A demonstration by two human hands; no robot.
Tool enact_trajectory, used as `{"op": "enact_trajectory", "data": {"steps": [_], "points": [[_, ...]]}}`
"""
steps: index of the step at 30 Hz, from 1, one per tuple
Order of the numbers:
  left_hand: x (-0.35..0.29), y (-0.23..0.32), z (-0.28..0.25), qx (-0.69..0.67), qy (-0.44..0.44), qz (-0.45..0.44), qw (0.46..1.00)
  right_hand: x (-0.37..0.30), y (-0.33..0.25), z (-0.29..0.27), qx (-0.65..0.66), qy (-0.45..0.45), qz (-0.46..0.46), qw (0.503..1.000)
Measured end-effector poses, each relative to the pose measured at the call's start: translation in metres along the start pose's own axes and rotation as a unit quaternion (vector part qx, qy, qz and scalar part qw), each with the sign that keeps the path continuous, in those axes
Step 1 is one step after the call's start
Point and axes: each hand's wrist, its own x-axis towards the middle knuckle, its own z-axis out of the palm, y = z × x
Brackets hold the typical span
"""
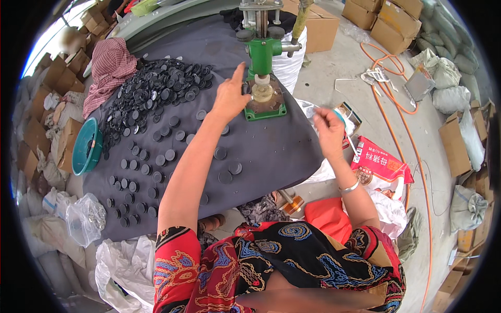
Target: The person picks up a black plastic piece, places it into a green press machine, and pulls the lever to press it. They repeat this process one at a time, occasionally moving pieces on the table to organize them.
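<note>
My left hand (231, 97) reaches over the dark cloth, index finger stretched out and thumb apart, with nothing visible in it. It is just left of a green hand press (262, 57), whose pale round die (262, 91) sits on a green-edged base. Right of the press, beyond the table edge, is my right hand (330, 130). Its fingers are curled toward the thumb; whatever is between them is too small to make out. Black round caps (162, 86) lie heaped at the far left. Nearer me, short stacks of black discs (146, 169) stand in loose rows.
A teal basin (87, 146) sits at the table's left edge, beside a red checked cloth (110, 68). On the right are a small open box (348, 116), a red and white sack (381, 161) and an orange hose (412, 151). Cardboard boxes (394, 26) stand at the back.
</note>
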Motion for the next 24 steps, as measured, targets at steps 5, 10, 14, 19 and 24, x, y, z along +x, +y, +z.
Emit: {"op": "enact_trajectory", "data": {"steps": [5, 10, 14, 19, 24], "points": [[0.014, 0.008, 0.025, 0.025, -0.018, -0.004, 1.0, 0.074, -0.07, -0.006, 0.053, 0.107, -0.117, 0.986], [0.014, 0.008, 0.036, -0.014, 0.018, -0.02, 1.0, 0.151, -0.133, 0.009, 0.133, 0.134, -0.232, 0.954], [0.011, 0.013, 0.04, -0.085, 0.021, -0.038, 0.995, 0.198, -0.173, 0.022, 0.223, 0.06, -0.232, 0.945], [0.012, 0.015, 0.041, -0.142, 0.038, -0.071, 0.987, 0.21, -0.212, 0.031, 0.264, -0.105, -0.109, 0.953], [0.015, 0.015, 0.047, -0.149, 0.037, -0.067, 0.986, 0.21, -0.222, 0.03, 0.237, -0.068, -0.165, 0.955]]}}
